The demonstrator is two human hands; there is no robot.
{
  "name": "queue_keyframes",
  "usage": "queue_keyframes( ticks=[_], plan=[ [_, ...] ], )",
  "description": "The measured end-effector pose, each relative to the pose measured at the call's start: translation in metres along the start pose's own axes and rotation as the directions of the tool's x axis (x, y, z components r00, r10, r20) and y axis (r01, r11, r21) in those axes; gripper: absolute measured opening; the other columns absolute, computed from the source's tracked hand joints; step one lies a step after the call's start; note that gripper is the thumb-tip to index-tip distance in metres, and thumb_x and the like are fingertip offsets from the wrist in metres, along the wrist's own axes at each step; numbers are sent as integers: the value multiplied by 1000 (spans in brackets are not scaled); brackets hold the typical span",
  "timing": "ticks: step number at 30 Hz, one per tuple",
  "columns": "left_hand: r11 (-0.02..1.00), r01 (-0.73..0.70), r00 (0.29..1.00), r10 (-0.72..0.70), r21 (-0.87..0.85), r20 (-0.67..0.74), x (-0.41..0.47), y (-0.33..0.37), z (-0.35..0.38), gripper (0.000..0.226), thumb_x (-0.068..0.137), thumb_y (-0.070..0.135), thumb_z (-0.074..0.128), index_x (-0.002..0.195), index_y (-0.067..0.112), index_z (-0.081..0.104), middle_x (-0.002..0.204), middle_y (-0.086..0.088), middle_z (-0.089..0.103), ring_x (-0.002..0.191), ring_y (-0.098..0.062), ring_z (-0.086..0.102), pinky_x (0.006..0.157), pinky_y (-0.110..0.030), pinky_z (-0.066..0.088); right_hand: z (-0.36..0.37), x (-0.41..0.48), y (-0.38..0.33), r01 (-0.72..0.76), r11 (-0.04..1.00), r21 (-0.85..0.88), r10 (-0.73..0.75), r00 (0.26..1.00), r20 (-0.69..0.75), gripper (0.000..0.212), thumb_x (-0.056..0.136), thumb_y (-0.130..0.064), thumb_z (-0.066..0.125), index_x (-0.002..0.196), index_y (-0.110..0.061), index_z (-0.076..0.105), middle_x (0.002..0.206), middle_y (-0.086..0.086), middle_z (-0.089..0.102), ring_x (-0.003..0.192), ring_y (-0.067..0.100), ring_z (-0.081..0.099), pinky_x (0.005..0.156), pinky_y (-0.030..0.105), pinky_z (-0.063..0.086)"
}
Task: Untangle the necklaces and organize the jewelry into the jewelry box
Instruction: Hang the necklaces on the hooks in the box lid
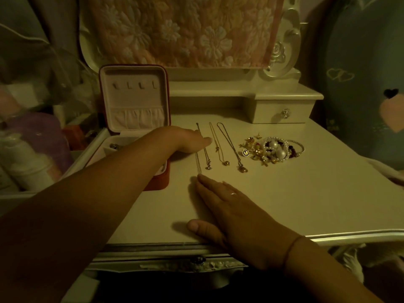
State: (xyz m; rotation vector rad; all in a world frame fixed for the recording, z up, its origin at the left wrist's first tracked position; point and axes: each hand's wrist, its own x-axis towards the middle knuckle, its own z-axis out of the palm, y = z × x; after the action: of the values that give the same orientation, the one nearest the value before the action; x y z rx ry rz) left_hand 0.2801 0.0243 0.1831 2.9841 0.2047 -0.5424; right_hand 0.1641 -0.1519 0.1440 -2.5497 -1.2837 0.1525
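Several thin necklaces lie straightened side by side on the cream dresser top [284, 204]: a silver chain [198, 165] at the left, a second silver one [207, 159], a gold one with a pendant [220, 154] and a longer one [234, 149]. My left hand [185, 139] reaches across the open red jewelry box [135, 106] and presses its fingertips on the upper part of the leftmost chains. My right hand [227, 206] lies flat on the table with straight fingers, its fingertips at the lower end of the leftmost chain. A heap of earrings and pearl bracelets [271, 150] sits to the right.
A small drawer unit [284, 110] stands at the back right, below a carved mirror frame draped with a floral cloth [185, 29]. Bottles and clutter [28, 149] crowd the shelf left of the box. The table's front edge [175, 243] runs under my right wrist.
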Motion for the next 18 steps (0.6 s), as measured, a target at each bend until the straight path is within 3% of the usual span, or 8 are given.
queue_keyframes(
  ticks=[10, 18],
  plan=[
    [999, 41, 999, -41, 34, 3, 21, -9, -5, 88, 86, 75, 12, 152, 18, 4, 160, -6, 5, 147, -30, 7, 117, -49, 12, 5, 26, -1, -19, 1000, -10, 19, 1000, 22, 88, 80, -68, 17, 150, -18, -1, 158, -2, -7, 143, 10, -6, 111, 22, -11],
    [994, 76, 996, -72, 74, -45, 40, -8, 1, 95, 85, 77, 16, 151, 12, 0, 160, -10, 0, 146, -32, 7, 116, -49, 13, 9, 36, -6, -66, 997, -27, 67, 998, 6, 102, 66, -75, 0, 149, -15, -4, 158, 4, -8, 144, 14, -6, 115, 28, -8]
  ],
)
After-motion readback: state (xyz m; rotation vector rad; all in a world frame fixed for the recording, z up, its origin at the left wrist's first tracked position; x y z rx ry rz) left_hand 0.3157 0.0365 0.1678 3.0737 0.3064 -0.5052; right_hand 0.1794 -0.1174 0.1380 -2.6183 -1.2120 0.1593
